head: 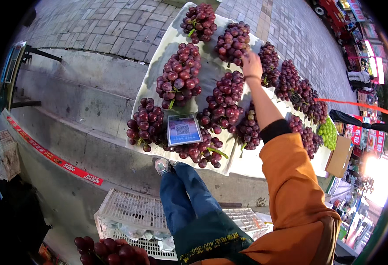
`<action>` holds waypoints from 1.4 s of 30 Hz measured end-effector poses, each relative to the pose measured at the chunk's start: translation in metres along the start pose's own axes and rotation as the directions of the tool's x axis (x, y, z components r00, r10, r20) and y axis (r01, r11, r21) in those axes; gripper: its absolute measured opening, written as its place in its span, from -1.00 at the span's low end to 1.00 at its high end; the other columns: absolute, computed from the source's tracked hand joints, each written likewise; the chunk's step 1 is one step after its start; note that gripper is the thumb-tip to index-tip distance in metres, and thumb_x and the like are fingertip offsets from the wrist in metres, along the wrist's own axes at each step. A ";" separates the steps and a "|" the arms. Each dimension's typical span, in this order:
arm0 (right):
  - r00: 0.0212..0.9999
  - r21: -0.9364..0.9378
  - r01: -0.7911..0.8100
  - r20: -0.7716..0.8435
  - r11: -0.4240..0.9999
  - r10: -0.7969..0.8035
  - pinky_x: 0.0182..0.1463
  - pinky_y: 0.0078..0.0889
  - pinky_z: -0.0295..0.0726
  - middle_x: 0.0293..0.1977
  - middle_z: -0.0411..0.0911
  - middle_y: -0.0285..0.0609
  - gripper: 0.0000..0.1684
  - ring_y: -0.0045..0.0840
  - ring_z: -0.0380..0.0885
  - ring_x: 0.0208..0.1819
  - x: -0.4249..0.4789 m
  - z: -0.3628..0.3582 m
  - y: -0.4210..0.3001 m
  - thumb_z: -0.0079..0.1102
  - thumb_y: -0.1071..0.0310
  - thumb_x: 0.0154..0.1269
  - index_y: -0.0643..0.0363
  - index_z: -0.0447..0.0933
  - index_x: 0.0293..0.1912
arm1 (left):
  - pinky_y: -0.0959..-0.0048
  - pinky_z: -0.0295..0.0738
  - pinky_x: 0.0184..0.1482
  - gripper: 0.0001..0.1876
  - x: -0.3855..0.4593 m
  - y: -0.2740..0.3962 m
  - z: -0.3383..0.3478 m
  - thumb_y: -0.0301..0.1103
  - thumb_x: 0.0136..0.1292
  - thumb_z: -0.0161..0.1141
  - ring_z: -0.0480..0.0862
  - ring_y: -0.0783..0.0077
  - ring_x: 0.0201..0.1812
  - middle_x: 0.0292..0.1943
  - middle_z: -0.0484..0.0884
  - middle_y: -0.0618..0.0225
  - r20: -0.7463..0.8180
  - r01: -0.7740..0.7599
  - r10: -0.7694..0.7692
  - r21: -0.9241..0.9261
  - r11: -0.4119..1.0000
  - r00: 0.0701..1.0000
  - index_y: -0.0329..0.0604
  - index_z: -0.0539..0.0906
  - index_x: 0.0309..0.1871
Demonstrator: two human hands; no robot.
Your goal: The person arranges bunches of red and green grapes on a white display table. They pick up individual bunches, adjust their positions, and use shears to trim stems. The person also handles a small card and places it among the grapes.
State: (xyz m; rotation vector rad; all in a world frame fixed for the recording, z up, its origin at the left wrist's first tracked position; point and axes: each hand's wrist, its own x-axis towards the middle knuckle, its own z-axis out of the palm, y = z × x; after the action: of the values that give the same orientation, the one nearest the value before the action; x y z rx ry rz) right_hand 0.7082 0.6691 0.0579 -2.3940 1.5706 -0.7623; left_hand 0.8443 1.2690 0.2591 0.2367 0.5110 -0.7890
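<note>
Several bunches of red grapes [180,73] lie on a table with a pale cloth [147,89]. My right hand [252,66] reaches across the table and touches the lower right side of a bunch of red grapes [233,41] near the far edge; its fingertips are partly hidden, and whether they grip is unclear. At the bottom left, my left hand [141,255] is mostly hidden behind another bunch of red grapes [111,251], which rests in it above the crates. A card with a printed code [183,129] lies on grapes at the near edge.
White plastic crates [134,208] with plastic bags stand beside my legs. Green grapes [328,132] and a cardboard box [339,155] are at the table's right end. Concrete steps [81,116] run along the left. A red cord [356,103] and a black strap stretch at the right.
</note>
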 end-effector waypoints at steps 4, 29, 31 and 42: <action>0.982 -0.130 0.060 0.185 0.990 -0.035 0.02 -0.22 0.44 -0.09 0.49 -0.11 -0.63 -0.19 0.45 -0.03 0.053 0.024 0.001 0.10 0.19 0.14 -0.18 0.49 0.00 | 0.19 0.39 -0.20 -0.61 0.011 -0.008 -0.022 0.07 0.31 -0.20 0.52 0.40 -0.28 -0.25 0.51 0.41 -0.044 -0.029 0.030 0.003 1.000 0.999 0.02 0.47 -0.08; 0.367 0.425 0.617 0.589 0.662 -0.720 0.20 -0.15 0.20 0.11 0.31 -0.04 -0.18 -0.13 0.27 0.13 -0.206 -0.069 -0.172 0.29 0.07 -0.07 0.11 0.25 0.19 | 0.17 0.38 -0.19 -0.61 -0.079 -0.002 -0.055 0.07 0.31 -0.21 0.51 0.41 -0.30 -0.27 0.51 0.41 -0.174 -0.235 0.216 -0.099 0.967 0.961 0.02 0.46 -0.09; 0.361 0.353 0.688 0.592 0.634 -0.721 0.06 -0.25 0.40 -0.02 0.42 -0.03 -0.34 -0.20 0.41 0.00 -0.217 -0.044 -0.158 0.24 0.17 -0.01 0.15 0.31 0.11 | 0.17 0.38 -0.19 -0.61 -0.095 -0.004 -0.059 0.07 0.31 -0.21 0.51 0.41 -0.30 -0.27 0.51 0.41 -0.183 -0.265 0.243 -0.110 0.958 0.953 0.02 0.46 -0.09; 0.411 0.064 0.791 0.680 0.608 -0.607 -0.47 -0.30 0.52 -0.49 0.51 -0.12 -0.81 -0.28 0.54 -0.44 -0.178 -0.038 -0.145 -0.04 0.34 0.22 0.14 0.39 -0.16 | 0.16 0.38 -0.18 -0.61 -0.135 0.016 -0.075 0.07 0.31 -0.21 0.51 0.41 -0.31 -0.28 0.51 0.40 -0.248 -0.296 0.252 -0.160 0.942 0.935 0.02 0.46 -0.09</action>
State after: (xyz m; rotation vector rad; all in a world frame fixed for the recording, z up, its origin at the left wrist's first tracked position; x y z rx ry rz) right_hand 0.7495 0.8954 0.0937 -3.0355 0.3151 0.2953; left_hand 0.7503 1.3920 0.2655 0.2103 0.7477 -0.4352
